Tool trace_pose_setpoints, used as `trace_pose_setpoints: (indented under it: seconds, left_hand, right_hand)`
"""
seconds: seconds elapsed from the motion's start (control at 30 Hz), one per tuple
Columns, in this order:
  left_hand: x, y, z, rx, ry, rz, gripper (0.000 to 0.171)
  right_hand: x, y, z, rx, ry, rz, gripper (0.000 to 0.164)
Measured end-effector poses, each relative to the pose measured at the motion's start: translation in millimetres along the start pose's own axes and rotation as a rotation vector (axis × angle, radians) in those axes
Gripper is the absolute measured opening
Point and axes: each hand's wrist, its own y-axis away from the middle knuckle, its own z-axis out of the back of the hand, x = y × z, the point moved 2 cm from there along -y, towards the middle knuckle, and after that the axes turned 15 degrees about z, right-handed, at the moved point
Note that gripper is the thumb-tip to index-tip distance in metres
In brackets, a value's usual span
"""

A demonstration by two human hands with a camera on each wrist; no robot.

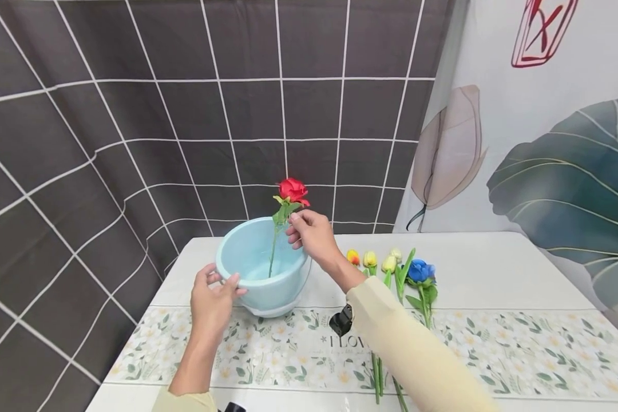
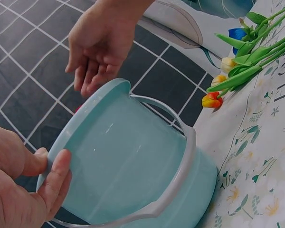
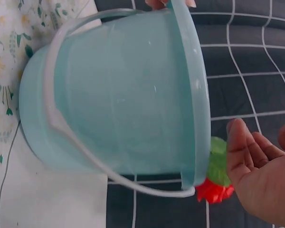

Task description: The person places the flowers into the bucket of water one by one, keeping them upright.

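Head view: the desk is white, with a band of printed flowers and leaves running from its left edge toward its right. A dark cloth with a white grid hangs behind the far edge and beside the left one; a pale cloth with large printed leaves hangs at the far right corner. Loose tulips and a blue flower lie with blooms toward the far edge, stems toward the near one. Both wrist views show the pale handle across the outer wall of the light blue bucket; only the head view shows its inside. The bucket stands near the far left corner, its rim pinched by the left hand. A red rose slants in it, bloom above the rim. The right hand is beside the rose's leaves, fingers loosely bent around nothing visible; whether it touches a leaf cannot be told.
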Motion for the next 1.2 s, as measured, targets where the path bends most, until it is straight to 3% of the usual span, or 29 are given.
trace_pose_setpoints:
  seconds: [0.3, 0.57, 0.93, 1.2]
  left_hand:
    - [3.5, -3.8, -2.7, -0.004, -0.010, 0.003, 0.066]
    - [2.9, -4.8, -3.2, -0.016, -0.026, 0.010, 0.065]
    - [1.0, -5.3, -1.5, -0.015, -0.028, 0.012, 0.064]
    - [0.7, -5.3, -2.1, -0.017, -0.018, 0.013, 0.065]
  right_hand:
    - [0, 10, 44, -0.131, -0.066, 0.039, 0.025]
    - [17, 36, 94, -0.190, -0.070, 0.032, 0.028]
    - [29, 89, 162, -0.220, 0.191, -0.045, 0.046]
    - [18, 127, 195, -0.230, 0.339, -0.129, 0.049]
